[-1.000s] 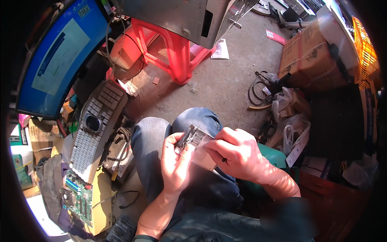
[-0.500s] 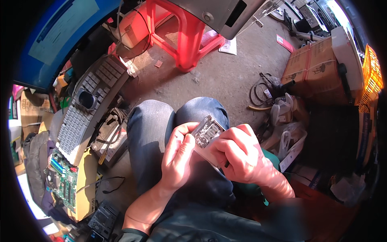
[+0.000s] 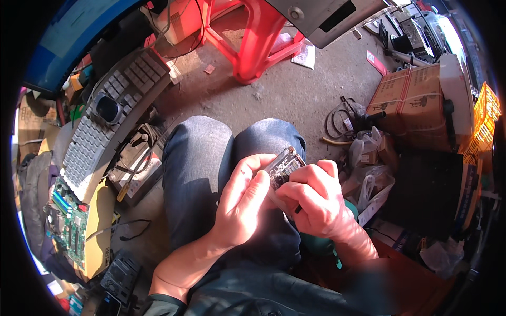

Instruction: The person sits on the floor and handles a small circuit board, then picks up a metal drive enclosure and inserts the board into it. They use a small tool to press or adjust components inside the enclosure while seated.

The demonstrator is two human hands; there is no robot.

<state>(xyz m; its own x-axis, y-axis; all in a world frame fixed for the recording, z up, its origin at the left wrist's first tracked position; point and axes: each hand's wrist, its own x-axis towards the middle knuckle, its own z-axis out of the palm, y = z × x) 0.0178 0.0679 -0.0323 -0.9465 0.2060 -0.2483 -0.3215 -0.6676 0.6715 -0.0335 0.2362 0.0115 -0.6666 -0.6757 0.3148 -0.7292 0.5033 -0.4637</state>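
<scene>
Above the knees, small circuit board [image 3: 284, 167] pinched between left hand [image 3: 243, 206] fingers and right hand [image 3: 312, 200] fingers

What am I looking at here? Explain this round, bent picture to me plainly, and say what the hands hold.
There is no machine here, just a person at work. The picture comes from a wide fisheye camera worn on the person's head, looking down, which is why straight edges curve near the rim. The forearms enter from the bottom edge, over knees in blue jeans.

The left hand and right hand together hold a small circuit board above the lap. A thin dark tool tip shows under the right hand; what it is cannot be told.

Around them on the concrete floor: a grey keypad panel and a green circuit board on the left, a red plastic stool ahead, and cardboard boxes, coiled cables and plastic bags on the right.
</scene>
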